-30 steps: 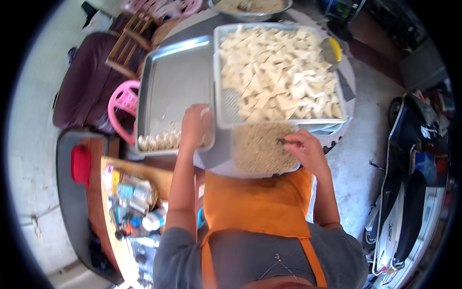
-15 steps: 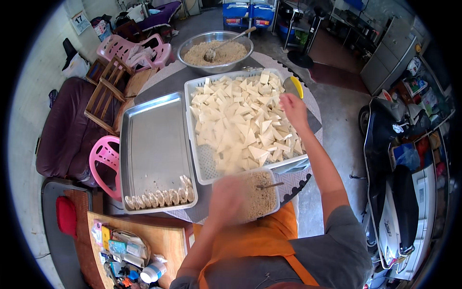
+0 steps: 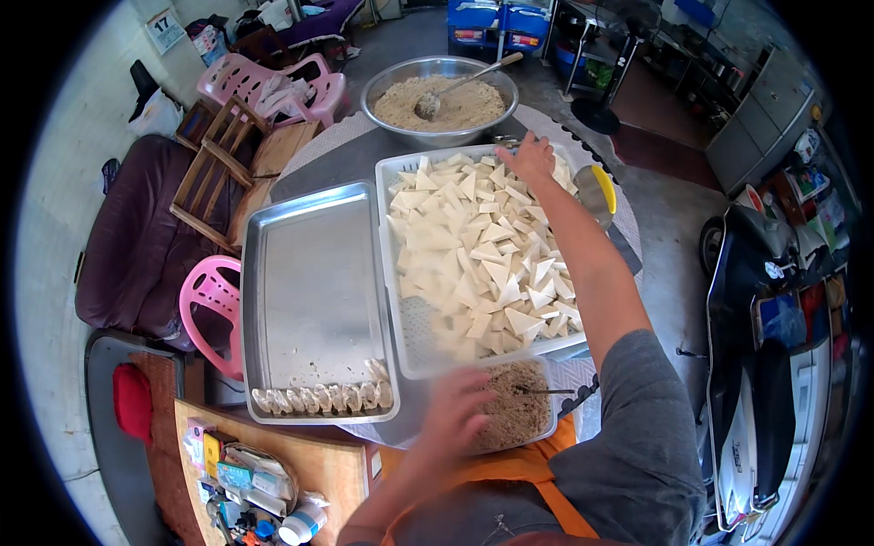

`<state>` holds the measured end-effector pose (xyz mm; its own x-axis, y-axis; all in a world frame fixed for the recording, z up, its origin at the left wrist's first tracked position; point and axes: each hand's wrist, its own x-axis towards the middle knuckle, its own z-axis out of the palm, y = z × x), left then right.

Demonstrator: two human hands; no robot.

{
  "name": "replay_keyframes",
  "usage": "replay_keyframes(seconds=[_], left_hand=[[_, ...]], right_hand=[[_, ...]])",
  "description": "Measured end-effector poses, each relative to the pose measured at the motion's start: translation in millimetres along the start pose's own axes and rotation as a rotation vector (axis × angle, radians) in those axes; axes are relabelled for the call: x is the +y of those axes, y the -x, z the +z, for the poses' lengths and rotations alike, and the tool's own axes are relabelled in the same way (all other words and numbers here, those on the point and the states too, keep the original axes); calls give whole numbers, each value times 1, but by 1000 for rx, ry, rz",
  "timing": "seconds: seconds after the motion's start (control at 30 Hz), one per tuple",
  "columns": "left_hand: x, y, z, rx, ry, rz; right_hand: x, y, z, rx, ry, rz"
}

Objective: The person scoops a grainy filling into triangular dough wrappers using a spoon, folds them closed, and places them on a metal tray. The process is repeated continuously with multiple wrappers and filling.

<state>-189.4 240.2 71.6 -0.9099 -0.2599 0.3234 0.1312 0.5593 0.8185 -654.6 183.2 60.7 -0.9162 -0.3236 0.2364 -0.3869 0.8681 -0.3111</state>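
My left hand [image 3: 452, 411] is blurred by motion, fingers apart with nothing seen in them. It hovers at the left side of a small clear tub [image 3: 550, 420] of brown crumbly mince [image 3: 514, 423], where a spoon [image 3: 546, 391] lies. My right hand [image 3: 531, 161] reaches over the far edge of a white perforated crate [image 3: 414, 362], fingers spread, close to a small metal utensil [image 3: 506, 141]. Pale triangular pieces that look like tofu [image 3: 492, 250] fill most of the crate. To its left, a metal tray [image 3: 314, 282] has a row of filled pieces [image 3: 323, 398] along its near edge.
Behind the crate stands a steel bowl [image 3: 437, 138] of mince with a long-handled ladle [image 3: 469, 82]. A scraper with a yellow handle [image 3: 604, 189] lies by the crate's right edge. Pink chairs [image 3: 211, 305] stand left, a scooter [image 3: 756, 391] right, a cluttered wooden table [image 3: 332, 455] front left.
My right hand has moved from the crate's right edge to its far edge. My left hand has shifted slightly, its fingers now showing beside the tub. The whole view has shifted.
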Motion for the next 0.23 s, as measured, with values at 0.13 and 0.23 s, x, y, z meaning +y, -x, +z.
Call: replay_keyframes(seconds=[0.13,0.23], left_hand=[[31,-67,-81,-63,129,-29],[94,-124,-138,-169,-396,461]], right_hand=[[2,-15,24,24,71,-56],[-3,-24,28,-52,102,-65]])
